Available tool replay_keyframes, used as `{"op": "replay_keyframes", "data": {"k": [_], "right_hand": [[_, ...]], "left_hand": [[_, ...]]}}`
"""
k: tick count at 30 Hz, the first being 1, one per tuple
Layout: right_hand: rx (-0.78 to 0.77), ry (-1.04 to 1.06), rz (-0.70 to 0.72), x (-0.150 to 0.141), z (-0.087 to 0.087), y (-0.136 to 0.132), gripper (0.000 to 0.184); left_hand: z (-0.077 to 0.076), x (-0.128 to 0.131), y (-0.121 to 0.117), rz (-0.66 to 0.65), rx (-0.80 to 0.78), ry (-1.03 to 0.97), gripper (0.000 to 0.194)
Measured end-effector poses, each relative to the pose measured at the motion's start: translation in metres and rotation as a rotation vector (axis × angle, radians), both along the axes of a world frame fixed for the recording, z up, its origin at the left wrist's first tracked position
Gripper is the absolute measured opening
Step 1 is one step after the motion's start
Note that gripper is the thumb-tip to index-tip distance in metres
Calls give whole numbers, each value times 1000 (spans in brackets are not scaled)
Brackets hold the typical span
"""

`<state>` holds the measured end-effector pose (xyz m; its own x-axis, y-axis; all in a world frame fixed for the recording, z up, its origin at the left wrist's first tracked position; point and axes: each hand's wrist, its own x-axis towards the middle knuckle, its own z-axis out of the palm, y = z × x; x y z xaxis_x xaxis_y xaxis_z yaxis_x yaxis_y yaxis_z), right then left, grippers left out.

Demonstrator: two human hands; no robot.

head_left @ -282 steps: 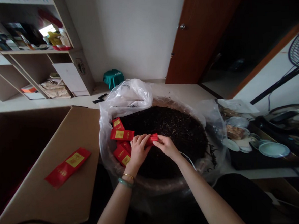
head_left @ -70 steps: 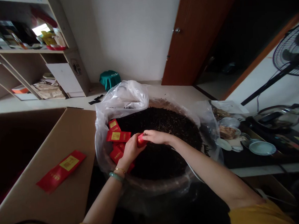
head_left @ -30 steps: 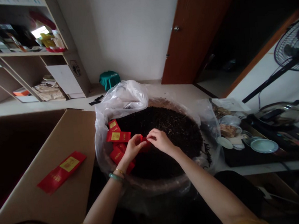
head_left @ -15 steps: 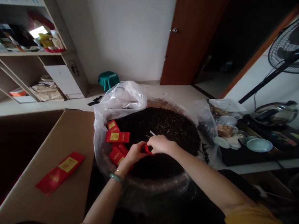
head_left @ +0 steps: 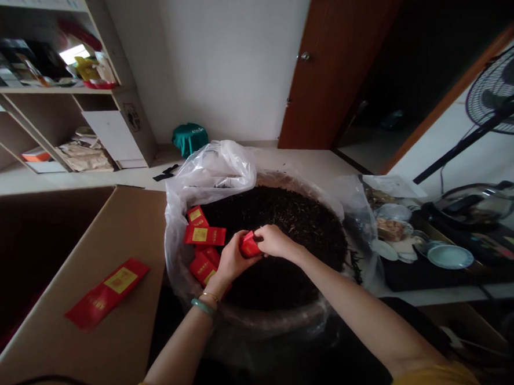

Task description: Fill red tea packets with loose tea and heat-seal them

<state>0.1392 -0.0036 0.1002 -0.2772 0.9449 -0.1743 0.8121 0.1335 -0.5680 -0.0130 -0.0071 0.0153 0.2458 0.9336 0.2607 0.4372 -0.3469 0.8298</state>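
Observation:
My left hand (head_left: 231,262) is wrapped round a small red packet (head_left: 248,245), above a wide tub of dark, dry leaves that look like tea (head_left: 297,213). Fingers of my right hand (head_left: 278,242) are closed at the same packet's right edge, pinching it. Clear plastic lining (head_left: 224,165) is bunched over the tub's rim. Several red packets with yellow labels (head_left: 205,236) lie on the left side of the leaves, beside my left hand. Another red packet (head_left: 109,294) rests flat on a cardboard flap.
An open cardboard box (head_left: 133,235) stands to the left. On the right, a low table (head_left: 419,275) bears bowls, a light green dish (head_left: 450,256) and a glass-lidded pot (head_left: 479,199). Behind are a green-covered stool (head_left: 190,138), shelves (head_left: 118,131) and a standing fan (head_left: 501,93).
The red packet between my hands has turned and shows more of its face. A thin white piece that stuck out by my right hand is out of sight. The view shifted slightly.

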Motion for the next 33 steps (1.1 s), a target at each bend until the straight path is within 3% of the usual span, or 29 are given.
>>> {"op": "replay_keyframes", "data": {"k": [6,12,20,27,30,33], "right_hand": [[213,228,-44,7,-3,7,13],[-5,390,-138,14,8,5,23],[284,243,-28,8,2,0,10],[299,348,-80,9,10,2,14],[233,454,-185,24,12,1,27],[225,434,-149,37,9,-5,27]], "left_hand": [[1,-2,1,50,6,16,51],[0,-1,1,39,-3,-38,44],[3,-1,-1,7,0,-26,39],[2,-1,0,10,-3,-62,34],[0,-1,2,68,-30,-114,38],[-2,-1,3,149,-37,-123,39]]}}
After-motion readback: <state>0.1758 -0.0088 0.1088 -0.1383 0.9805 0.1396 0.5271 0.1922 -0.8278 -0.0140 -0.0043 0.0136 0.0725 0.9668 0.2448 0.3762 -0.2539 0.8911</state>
